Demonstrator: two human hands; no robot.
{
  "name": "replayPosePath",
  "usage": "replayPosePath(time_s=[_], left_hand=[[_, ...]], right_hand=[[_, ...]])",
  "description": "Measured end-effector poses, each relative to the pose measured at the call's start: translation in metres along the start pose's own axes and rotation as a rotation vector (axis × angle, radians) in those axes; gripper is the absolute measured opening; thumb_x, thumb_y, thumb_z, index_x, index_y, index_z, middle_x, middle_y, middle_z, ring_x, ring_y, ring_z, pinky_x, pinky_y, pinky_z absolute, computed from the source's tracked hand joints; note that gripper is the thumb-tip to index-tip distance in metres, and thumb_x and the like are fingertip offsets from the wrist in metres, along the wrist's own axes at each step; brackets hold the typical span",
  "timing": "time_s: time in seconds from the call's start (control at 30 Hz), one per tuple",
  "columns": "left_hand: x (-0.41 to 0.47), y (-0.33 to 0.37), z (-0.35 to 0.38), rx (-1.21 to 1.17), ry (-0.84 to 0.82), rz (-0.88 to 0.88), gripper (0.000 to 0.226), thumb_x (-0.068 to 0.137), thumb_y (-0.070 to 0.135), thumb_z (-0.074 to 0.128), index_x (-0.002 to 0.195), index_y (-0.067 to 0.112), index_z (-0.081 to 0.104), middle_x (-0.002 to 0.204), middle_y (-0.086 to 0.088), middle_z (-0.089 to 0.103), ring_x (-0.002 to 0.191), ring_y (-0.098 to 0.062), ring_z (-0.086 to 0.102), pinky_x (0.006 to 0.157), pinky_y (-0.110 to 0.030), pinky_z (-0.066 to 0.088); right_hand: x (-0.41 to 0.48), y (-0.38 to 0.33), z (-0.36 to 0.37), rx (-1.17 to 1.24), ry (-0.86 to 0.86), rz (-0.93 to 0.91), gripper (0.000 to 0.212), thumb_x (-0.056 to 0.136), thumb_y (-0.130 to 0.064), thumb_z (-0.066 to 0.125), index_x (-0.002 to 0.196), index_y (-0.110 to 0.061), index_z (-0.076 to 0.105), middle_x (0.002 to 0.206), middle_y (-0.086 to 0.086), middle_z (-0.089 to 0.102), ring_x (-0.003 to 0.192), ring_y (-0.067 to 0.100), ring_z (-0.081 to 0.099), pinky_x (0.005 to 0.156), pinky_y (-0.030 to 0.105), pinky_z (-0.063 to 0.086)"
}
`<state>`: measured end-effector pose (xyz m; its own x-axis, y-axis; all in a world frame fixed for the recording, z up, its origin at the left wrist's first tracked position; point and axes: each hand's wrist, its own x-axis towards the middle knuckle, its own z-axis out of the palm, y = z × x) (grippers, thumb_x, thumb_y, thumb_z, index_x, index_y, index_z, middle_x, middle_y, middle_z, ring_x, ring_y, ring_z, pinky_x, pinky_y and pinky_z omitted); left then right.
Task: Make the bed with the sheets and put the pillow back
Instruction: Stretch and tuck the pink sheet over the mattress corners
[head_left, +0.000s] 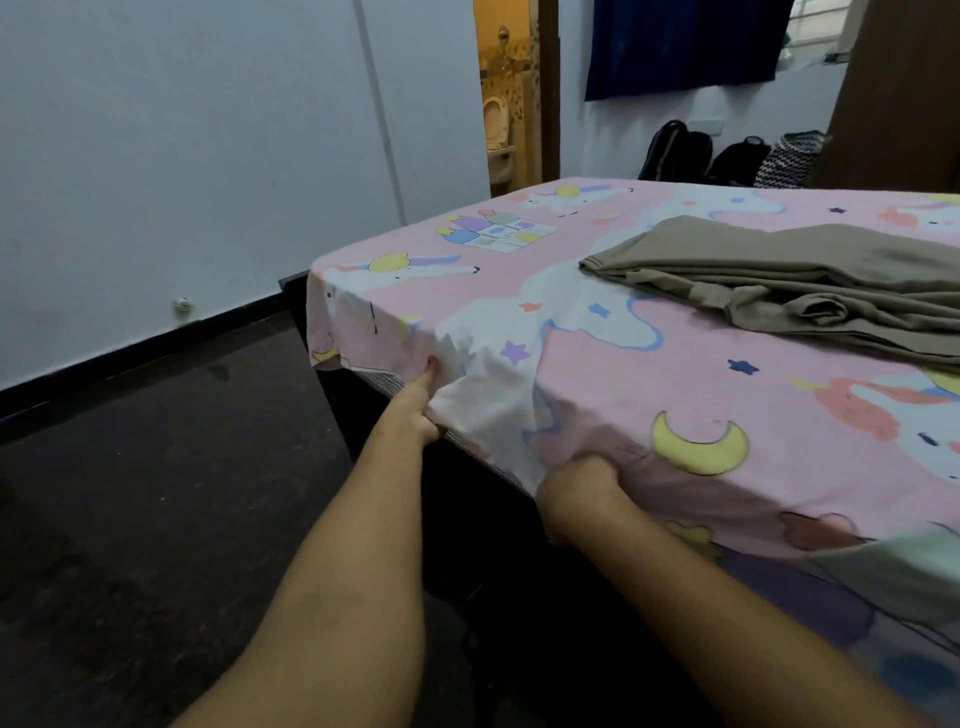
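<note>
Two hands clutch the hanging edge of the pink sheet (623, 364) beside the dark bed frame (483, 551). The left hand (421, 408) pinches it nearer the far corner, and the right hand (576, 488) bunches it closer in. That edge runs away from the person, so the left hand probably leads the tuck.

A thin, matt pink cloth bed sheet (597, 364) printed with unicorns, moons and stars wrinkles softly where the left hand (415, 410) and right hand (582, 491) grip its hanging edge over the dull black, wood-like bed frame (467, 519). On it lies a crumpled olive-brown cloth (805, 280), smooth-woven and without sheen. The dark speckled stone floor (156, 493) shows a faint gloss, the black skirting strip (130, 361) a harder shine, and the pale painted wall (182, 156) is flat matt, while a dark blue cloth (685, 47) hung on the far wall looks soft and dull.
</note>
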<state>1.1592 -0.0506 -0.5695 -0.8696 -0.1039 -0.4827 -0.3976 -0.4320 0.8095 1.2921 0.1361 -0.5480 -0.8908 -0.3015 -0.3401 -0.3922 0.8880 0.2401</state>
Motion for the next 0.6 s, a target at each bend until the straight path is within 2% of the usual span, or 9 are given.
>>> replayPosePath(time_s=[0.1,0.2,0.23,0.3,0.37,0.43,0.47,0.53,0.6], left_hand=[[-0.020,0.023,0.004,-0.009,-0.050,-0.038,0.055,0.082,0.056,0.060,0.105,0.006,0.064,0.094,-0.014,0.071,0.078,-0.028,0.070,0.078,-0.048,0.053],[0.007,0.042,-0.016,0.000,-0.034,0.023,0.042,0.097,0.040,0.047,0.124,0.009,0.055,0.113,-0.007,0.065,0.108,-0.024,0.061,0.085,-0.039,0.050],[0.021,0.046,-0.025,-0.028,-0.033,0.039,0.040,0.098,0.036,0.046,0.124,0.008,0.055,0.111,-0.009,0.067,0.106,-0.027,0.060,0.081,-0.037,0.051],[0.041,0.046,-0.040,-0.054,0.035,0.143,0.031,0.097,0.029,0.050,0.116,0.006,0.057,0.093,-0.012,0.071,0.089,-0.027,0.060,0.069,-0.032,0.050],[0.053,0.039,-0.053,0.007,0.217,0.328,0.022,0.095,0.018,0.053,0.114,0.008,0.056,0.100,-0.010,0.063,0.091,-0.023,0.056,0.074,-0.029,0.045],[0.062,0.022,-0.055,0.076,0.260,0.480,0.018,0.093,0.010,0.052,0.111,0.010,0.055,0.098,-0.009,0.058,0.091,-0.021,0.055,0.079,-0.031,0.043],[0.067,0.016,-0.054,0.096,0.259,0.510,0.017,0.093,0.008,0.051,0.110,0.009,0.055,0.096,-0.010,0.058,0.088,-0.022,0.055,0.079,-0.031,0.043],[0.084,0.009,-0.052,0.091,0.258,0.528,0.014,0.093,0.006,0.052,0.106,0.004,0.056,0.091,-0.012,0.058,0.085,-0.021,0.054,0.073,-0.029,0.042],[0.092,0.008,-0.052,0.115,0.264,0.529,0.017,0.094,0.006,0.052,0.108,-0.003,0.057,0.092,-0.012,0.058,0.085,-0.019,0.053,0.066,-0.023,0.038]], right_hand=[[-0.002,-0.025,-0.053,-0.101,0.305,-0.115,0.036,0.090,-0.030,0.053,0.125,-0.019,0.056,0.127,0.001,0.056,0.119,0.023,0.052,0.091,0.033,0.040],[0.025,-0.057,-0.094,-0.105,0.541,-0.115,0.039,0.089,-0.025,0.056,0.126,-0.015,0.051,0.124,0.004,0.058,0.110,0.024,0.058,0.074,0.029,0.038],[0.040,-0.067,-0.100,-0.074,0.562,-0.088,0.041,0.088,-0.023,0.057,0.127,-0.013,0.046,0.123,0.005,0.056,0.108,0.024,0.058,0.073,0.028,0.040],[0.069,-0.083,-0.105,-0.019,0.501,-0.014,0.044,0.089,-0.024,0.059,0.127,-0.012,0.040,0.121,0.006,0.052,0.107,0.026,0.056,0.076,0.031,0.049],[0.105,-0.096,-0.100,-0.013,0.425,0.141,0.051,0.083,-0.031,0.066,0.125,-0.013,0.044,0.114,0.008,0.055,0.099,0.027,0.059,0.070,0.033,0.051],[0.137,-0.098,-0.091,0.021,0.428,0.300,0.055,0.059,-0.041,0.079,0.106,-0.017,0.062,0.082,0.005,0.064,0.067,0.021,0.063,0.051,0.025,0.046],[0.154,-0.100,-0.083,0.026,0.483,0.318,0.046,0.053,-0.039,0.077,0.091,-0.017,0.064,0.064,0.002,0.061,0.052,0.017,0.059,0.045,0.020,0.040],[0.179,-0.101,-0.080,0.078,0.553,0.308,0.013,0.064,-0.031,0.059,0.070,-0.019,0.059,0.048,-0.003,0.054,0.038,0.014,0.053,0.040,0.017,0.036],[0.189,-0.104,-0.078,0.083,0.496,0.270,0.022,0.070,-0.022,0.042,0.053,-0.018,0.056,0.041,-0.002,0.052,0.032,0.014,0.052,0.037,0.016,0.035]])
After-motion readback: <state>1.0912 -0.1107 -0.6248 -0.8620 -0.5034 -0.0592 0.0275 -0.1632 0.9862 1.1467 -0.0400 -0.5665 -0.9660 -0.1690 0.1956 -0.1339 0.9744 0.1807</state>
